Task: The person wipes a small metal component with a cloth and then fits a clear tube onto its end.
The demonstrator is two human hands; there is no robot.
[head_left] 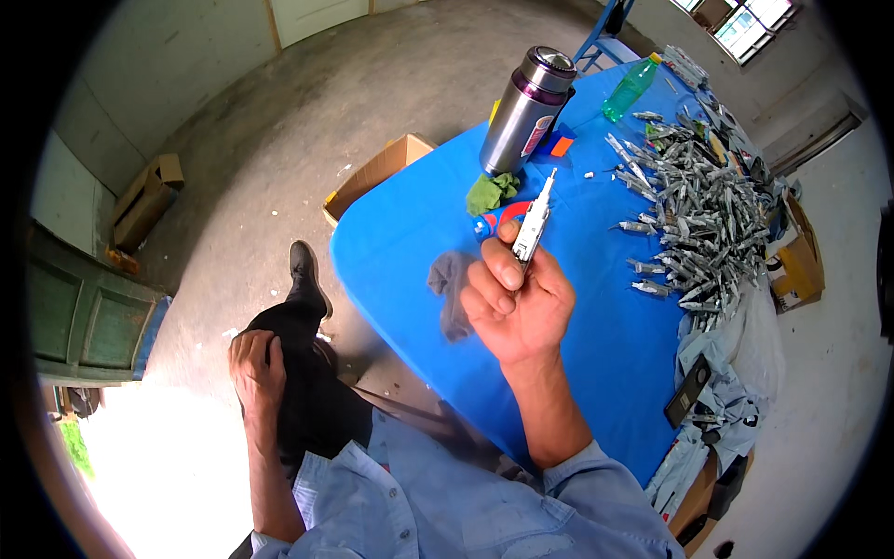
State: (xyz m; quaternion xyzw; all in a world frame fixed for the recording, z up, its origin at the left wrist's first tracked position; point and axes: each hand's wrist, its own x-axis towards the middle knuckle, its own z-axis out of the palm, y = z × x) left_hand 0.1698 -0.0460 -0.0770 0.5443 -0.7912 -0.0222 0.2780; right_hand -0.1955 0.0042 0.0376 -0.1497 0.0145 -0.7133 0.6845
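My right hand is raised over the blue-covered table. Between thumb and fingers it pinches a slim silver-and-white part with a thin pointed tip, tip up and tilted a little to the right. Its exact kind I cannot make out. On my bent knee lies my left hand, fingers resting over the dark trouser leg with nothing seen in them. A large heap of similar silvery parts covers the table's right side. Below and beyond the right hand are a grey cloth and a red-and-blue object.
On the blue table stand a steel flask and a green bottle. A crumpled green cloth lies by the flask. A dark phone-like object is at the right edge. Cardboard boxes sit on the floor.
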